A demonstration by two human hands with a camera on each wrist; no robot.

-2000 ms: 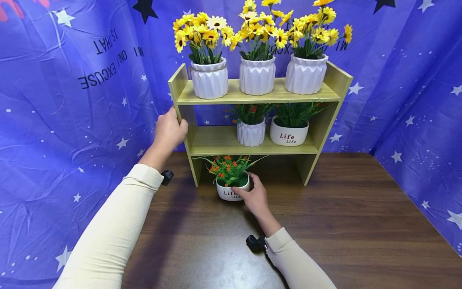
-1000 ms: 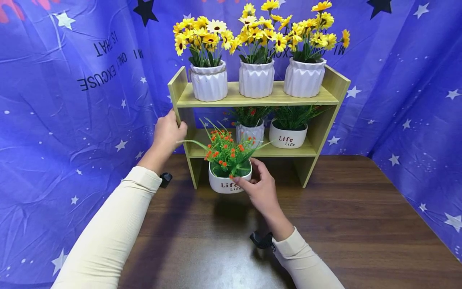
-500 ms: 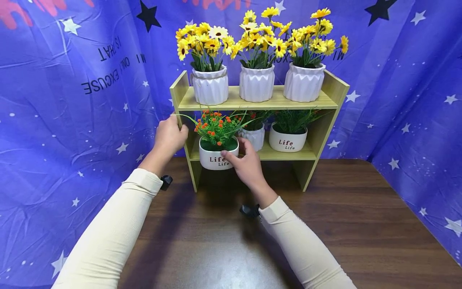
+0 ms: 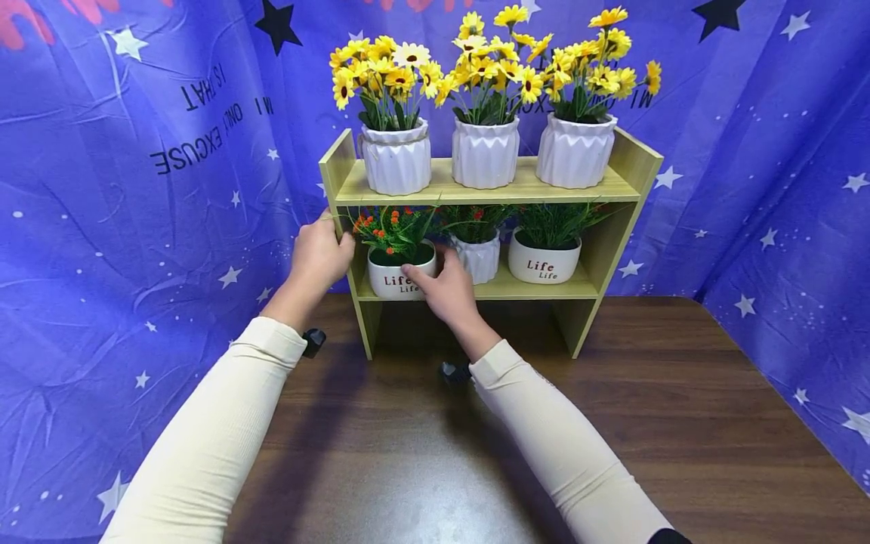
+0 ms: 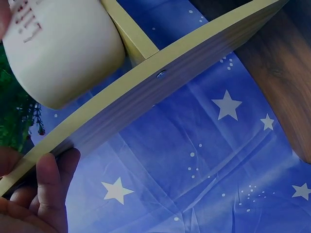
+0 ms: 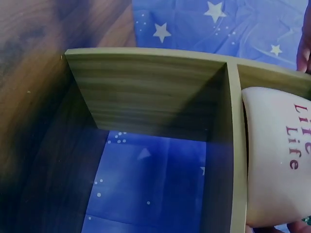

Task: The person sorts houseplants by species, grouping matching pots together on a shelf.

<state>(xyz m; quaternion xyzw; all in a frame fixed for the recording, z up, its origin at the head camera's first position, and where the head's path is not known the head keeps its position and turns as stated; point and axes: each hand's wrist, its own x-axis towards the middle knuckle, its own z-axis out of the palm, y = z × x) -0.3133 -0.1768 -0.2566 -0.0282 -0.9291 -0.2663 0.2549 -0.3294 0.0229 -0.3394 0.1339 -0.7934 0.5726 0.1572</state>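
My right hand (image 4: 448, 291) grips a white oval "Life" flower pot (image 4: 389, 282) by its right side, thumb on the front. Orange flowers and green leaves grow from it. The pot stands at the left front of the middle board of a wooden shelf (image 4: 510, 287); whether it bears fully on the board I cannot tell. My left hand (image 4: 318, 253) holds the shelf's left side panel (image 5: 141, 77), fingers on the outside. In the right wrist view the pot (image 6: 277, 160) lies close along the board, with some fingertips at the bottom edge.
On the same board stand a ribbed white pot (image 4: 481, 258) and another white "Life" pot (image 4: 544, 261). Several yellow flowers fill three ribbed pots (image 4: 485, 155) on top. The shelf stands on a brown wooden table (image 4: 652, 393), before a blue star-printed curtain (image 4: 204, 249).
My right hand has lifted the orange-flowered pot from the table, up and slightly left, into the left part of the middle shelf. The left hand keeps its grip on the side panel.
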